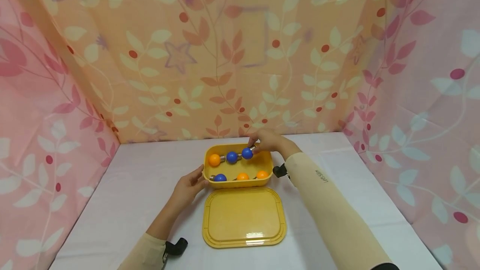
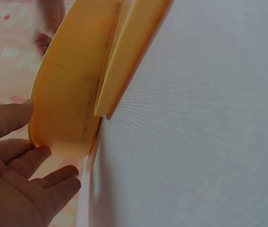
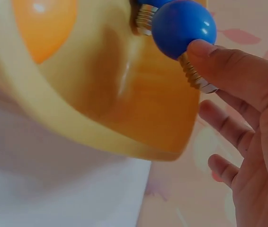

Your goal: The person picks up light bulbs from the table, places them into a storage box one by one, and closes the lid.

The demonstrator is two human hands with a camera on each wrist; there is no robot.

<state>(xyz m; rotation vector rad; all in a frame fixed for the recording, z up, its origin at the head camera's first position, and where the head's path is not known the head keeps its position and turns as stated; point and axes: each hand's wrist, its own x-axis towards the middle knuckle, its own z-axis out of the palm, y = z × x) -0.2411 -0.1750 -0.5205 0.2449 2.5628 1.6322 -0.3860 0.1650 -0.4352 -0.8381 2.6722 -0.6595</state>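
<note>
In the head view, left of centre, the left hand [image 1: 188,186] lies with relaxed, nearly straight fingers against the left end of a yellow box [image 1: 238,183] at the middle of the frame. The left wrist view shows what the head view cannot: the fingertips [image 2: 41,152] just meet the box's rounded outer wall [image 2: 67,94] without curling round it, and the lid's edge [image 2: 129,52] lies close beside the box on the white table [image 2: 195,132].

The box holds six small bulbs in two rows. In the far row, from the left, lie an orange bulb [image 1: 214,160], a blue bulb [image 1: 232,157] and a second blue bulb [image 1: 247,153]. In the near row lie a blue one [image 1: 220,177] and two orange ones [image 1: 243,176] [image 1: 262,174]. Below the box, at lower centre, the yellow lid [image 1: 244,217] lies flat on the table [image 1: 123,186].

Right of centre, the right hand [image 1: 268,141] reaches over the box's far right corner. The right wrist view shows the grasp up close: the thumb presses the metal screw base [image 3: 195,78] of the second blue bulb [image 3: 183,28], pinching it, while the lower fingers hang loosely free.
</note>
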